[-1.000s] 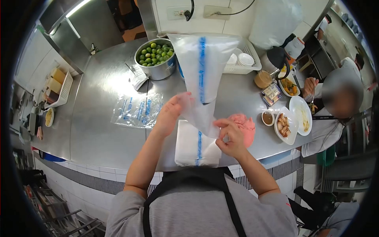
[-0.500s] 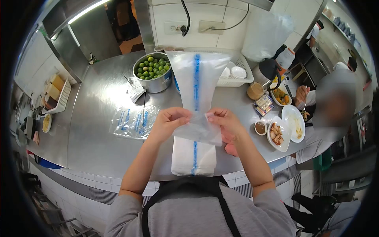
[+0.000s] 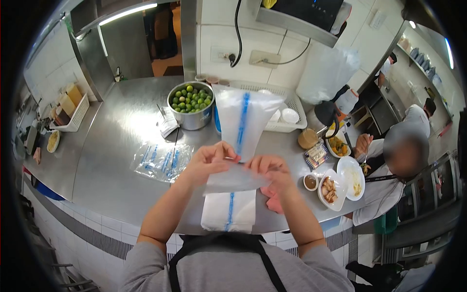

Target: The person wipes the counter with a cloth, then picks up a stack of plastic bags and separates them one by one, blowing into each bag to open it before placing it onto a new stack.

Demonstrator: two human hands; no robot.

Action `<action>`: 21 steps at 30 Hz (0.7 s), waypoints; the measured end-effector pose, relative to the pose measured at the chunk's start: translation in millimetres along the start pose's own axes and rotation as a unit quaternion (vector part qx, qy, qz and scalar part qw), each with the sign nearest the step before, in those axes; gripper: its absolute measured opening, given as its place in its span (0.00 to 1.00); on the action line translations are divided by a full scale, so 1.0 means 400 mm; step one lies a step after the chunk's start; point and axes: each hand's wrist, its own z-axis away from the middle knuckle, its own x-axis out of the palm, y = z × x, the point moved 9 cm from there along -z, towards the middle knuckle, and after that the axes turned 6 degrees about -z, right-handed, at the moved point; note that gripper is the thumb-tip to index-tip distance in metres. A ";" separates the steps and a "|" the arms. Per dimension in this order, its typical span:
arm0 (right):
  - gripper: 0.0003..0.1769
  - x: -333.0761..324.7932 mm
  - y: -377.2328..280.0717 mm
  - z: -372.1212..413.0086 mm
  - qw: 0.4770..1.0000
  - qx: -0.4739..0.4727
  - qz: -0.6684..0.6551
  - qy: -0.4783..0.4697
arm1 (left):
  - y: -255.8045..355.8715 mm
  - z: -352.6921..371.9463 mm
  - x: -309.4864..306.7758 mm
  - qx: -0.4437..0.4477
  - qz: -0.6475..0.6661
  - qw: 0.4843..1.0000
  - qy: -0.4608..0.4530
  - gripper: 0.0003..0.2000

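Note:
My left hand (image 3: 211, 163) is closed, its thumb and fingers pinching the edge of a translucent plastic bag (image 3: 233, 179). On the other side of the same bag, my right hand (image 3: 269, 170) grips with its fingers curled, slightly blurred. A white sheet of plastic with a blue printed stripe (image 3: 245, 117) stretches away beyond my hands; how it joins the bag is hidden. Under my hands, a stack of white plastic bags (image 3: 216, 211) with the same blue stripe lies at the counter's front edge. A pink cloth (image 3: 274, 202) lies beside my right forearm.
A steel pot of green limes (image 3: 191, 104) and a white basket (image 3: 296, 117) stand at the back. Left of my hands lies a clear printed wrapper (image 3: 163, 163). Rightward are a sauce cup (image 3: 310, 182), a dish of meat (image 3: 329, 191), a plate (image 3: 349, 177) and a seated person (image 3: 377, 194).
My view has tilted up and shifted. My hands still hold the bag; my right fingers have curled inward over its edge, and the bag's near part has turned a little.

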 end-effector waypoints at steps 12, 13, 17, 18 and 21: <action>0.08 -0.097 -0.221 -0.106 0.961 0.062 0.154 0.222 | 0.227 -0.150 -0.025 0.065 -0.370 0.926 0.042 0.13; 0.08 -0.122 -0.251 -0.131 0.940 0.074 0.183 0.278 | 0.248 -0.186 -0.042 0.054 -0.388 0.915 0.100 0.14; 0.06 -0.193 -0.297 -0.234 0.897 0.105 0.295 0.312 | 0.295 -0.263 -0.040 0.122 -0.523 0.820 0.197 0.13; 0.06 -0.230 -0.263 -0.229 0.882 0.172 0.288 0.330 | 0.270 -0.274 -0.066 0.119 -0.523 0.821 0.195 0.13; 0.07 -0.253 -0.137 -0.195 0.912 0.228 0.143 0.310 | 0.119 -0.281 -0.158 -0.088 -0.306 0.932 0.173 0.10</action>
